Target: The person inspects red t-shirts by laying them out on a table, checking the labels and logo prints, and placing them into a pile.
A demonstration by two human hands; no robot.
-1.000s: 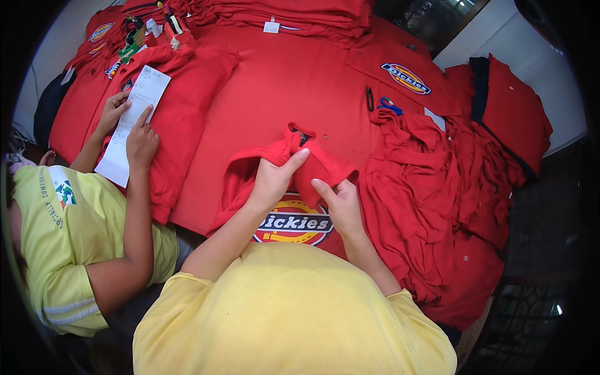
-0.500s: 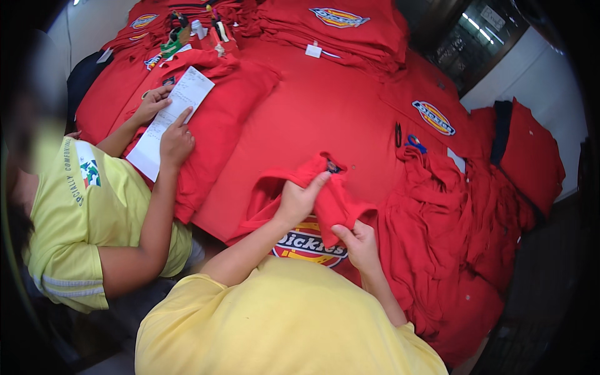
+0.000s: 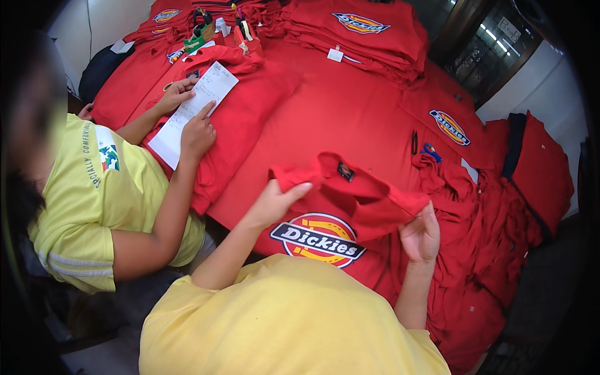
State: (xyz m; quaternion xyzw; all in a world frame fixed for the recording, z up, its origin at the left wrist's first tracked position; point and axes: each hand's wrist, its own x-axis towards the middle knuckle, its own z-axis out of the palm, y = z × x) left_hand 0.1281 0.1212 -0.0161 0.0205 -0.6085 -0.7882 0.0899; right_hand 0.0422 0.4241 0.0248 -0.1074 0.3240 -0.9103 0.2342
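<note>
A red shirt (image 3: pixel 381 212) is stretched between my two hands, its neck opening spread wide and a small dark label (image 3: pixel 345 172) showing inside the back of the collar. My left hand (image 3: pixel 276 201) pinches the cloth on the left, thumb on top. On the right, my right hand (image 3: pixel 422 234) grips the fabric between thumb and fingers. Below the opening, the shirt's front carries a large printed emblem (image 3: pixel 319 240) in blue, yellow and white, close to my body.
At my left a person in a yellow-green shirt holds a long white paper (image 3: pixel 194 112). Folded red shirts (image 3: pixel 375 47) are stacked at the back; crumpled red garments (image 3: pixel 462 231) lie on the right. Blue-handled scissors (image 3: pixel 431 151) and a tool holder (image 3: pixel 199 39) sit on the cloth.
My hands have moved apart, the right one going right and up, and the bunched shirt neck is now spread between them. The view has shifted slightly.
</note>
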